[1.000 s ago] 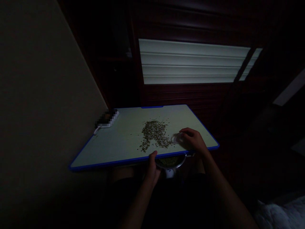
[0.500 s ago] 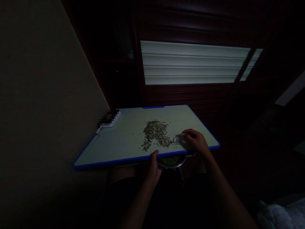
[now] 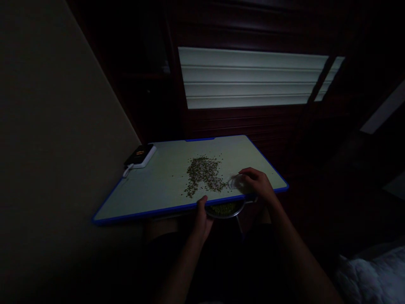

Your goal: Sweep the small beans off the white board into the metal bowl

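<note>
A pile of small greenish-brown grains lies spread on a pale tabletop with a blue edge. My right hand rests on the table to the right of the pile, its fingers curled round a small clear object that touches the pile's edge. My left hand grips a metal bowl just under the table's near edge; the bowl holds several of the same grains. My thumb lies on the table's blue rim.
A phone on a white power bank with a cable sits at the table's far left corner. A beige wall stands to the left. Dark wood panelling with a lit white strip is behind. White bedding shows at lower right.
Both hands stay almost where they were. The right hand with the clear object has edged slightly along the pile's right side. The view has shifted a little.
</note>
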`<control>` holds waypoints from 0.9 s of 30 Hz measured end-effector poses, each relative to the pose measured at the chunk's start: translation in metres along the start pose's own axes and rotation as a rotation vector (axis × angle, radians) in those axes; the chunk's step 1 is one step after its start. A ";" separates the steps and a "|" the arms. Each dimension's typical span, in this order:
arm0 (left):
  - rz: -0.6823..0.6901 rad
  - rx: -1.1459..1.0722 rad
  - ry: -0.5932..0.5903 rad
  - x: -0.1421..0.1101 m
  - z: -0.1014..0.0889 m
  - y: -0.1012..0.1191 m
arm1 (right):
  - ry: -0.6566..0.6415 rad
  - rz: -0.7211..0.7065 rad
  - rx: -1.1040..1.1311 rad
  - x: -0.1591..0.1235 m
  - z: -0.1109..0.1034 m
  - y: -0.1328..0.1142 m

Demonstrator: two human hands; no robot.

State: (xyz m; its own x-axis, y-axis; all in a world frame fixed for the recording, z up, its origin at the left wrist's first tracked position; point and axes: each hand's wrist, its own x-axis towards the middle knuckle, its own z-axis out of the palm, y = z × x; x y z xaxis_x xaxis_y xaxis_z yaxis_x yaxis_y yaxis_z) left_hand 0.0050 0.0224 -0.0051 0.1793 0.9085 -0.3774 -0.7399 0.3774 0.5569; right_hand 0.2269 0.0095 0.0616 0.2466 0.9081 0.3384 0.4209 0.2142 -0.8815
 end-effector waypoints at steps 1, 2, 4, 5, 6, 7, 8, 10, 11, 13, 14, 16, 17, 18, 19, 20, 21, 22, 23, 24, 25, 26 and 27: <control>-0.001 0.000 0.001 0.000 0.000 0.000 | -0.008 -0.005 -0.002 0.000 0.000 0.000; -0.004 0.000 0.001 0.000 0.000 0.000 | -0.019 -0.010 -0.003 -0.001 0.000 0.000; -0.013 -0.001 -0.006 0.000 0.000 0.000 | -0.039 -0.017 -0.004 -0.001 0.000 0.000; -0.016 -0.003 -0.007 0.000 0.000 0.000 | -0.042 -0.018 -0.005 -0.001 0.000 0.001; -0.016 -0.005 -0.007 0.000 0.000 0.000 | -0.041 -0.018 -0.005 -0.002 0.000 0.000; -0.013 -0.008 -0.007 0.000 0.000 0.000 | -0.036 -0.018 -0.007 -0.001 0.000 0.000; -0.009 -0.010 -0.005 0.000 0.000 -0.001 | -0.030 -0.018 -0.009 -0.001 0.000 0.000; 0.001 -0.014 -0.001 0.000 0.001 -0.001 | -0.032 -0.018 -0.016 -0.001 0.001 -0.001; 0.004 -0.015 0.002 0.000 0.001 -0.001 | -0.040 -0.018 -0.019 -0.001 0.001 -0.002; 0.010 -0.016 0.020 0.000 0.000 -0.001 | -0.064 -0.015 -0.020 -0.002 0.000 -0.005; 0.012 -0.015 0.029 0.000 0.000 -0.002 | -0.073 -0.012 -0.018 -0.002 0.000 -0.006; 0.013 -0.011 0.039 0.001 -0.001 -0.002 | -0.083 -0.004 -0.010 -0.003 -0.001 -0.007; 0.013 -0.010 0.038 0.000 -0.002 -0.002 | -0.083 0.000 -0.006 -0.004 -0.002 -0.008; 0.012 -0.010 0.035 0.000 -0.002 -0.002 | -0.079 0.004 -0.001 -0.004 -0.002 -0.008; 0.011 -0.009 0.033 0.000 -0.002 -0.002 | -0.072 0.008 0.004 -0.004 -0.003 -0.007; 0.016 -0.007 0.036 -0.001 -0.001 -0.002 | -0.063 0.012 0.009 -0.004 -0.004 -0.006; 0.025 -0.006 0.046 -0.001 0.000 -0.002 | -0.053 0.016 0.013 -0.004 -0.004 -0.005; 0.032 -0.006 0.057 -0.002 0.001 -0.002 | -0.042 0.018 0.016 -0.004 -0.004 -0.004; 0.039 -0.007 0.066 -0.003 0.002 -0.001 | -0.034 0.019 0.018 -0.004 -0.004 -0.003; 0.041 -0.007 0.072 -0.004 0.003 -0.001 | -0.029 0.019 0.017 -0.004 -0.004 -0.003; 0.039 -0.009 0.069 -0.004 0.004 -0.001 | -0.027 0.017 0.014 -0.004 -0.004 -0.002; 0.037 -0.012 0.060 -0.004 0.005 0.000 | -0.028 0.015 0.009 -0.004 -0.004 -0.002; 0.039 -0.014 0.049 -0.004 0.004 0.000 | -0.032 0.012 0.003 -0.004 -0.003 -0.003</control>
State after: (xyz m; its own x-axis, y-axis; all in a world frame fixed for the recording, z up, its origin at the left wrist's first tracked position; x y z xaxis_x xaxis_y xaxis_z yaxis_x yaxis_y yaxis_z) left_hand 0.0075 0.0193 -0.0005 0.1185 0.9125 -0.3916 -0.7551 0.3389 0.5612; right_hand 0.2277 0.0044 0.0640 0.2238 0.9215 0.3174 0.4150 0.2046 -0.8865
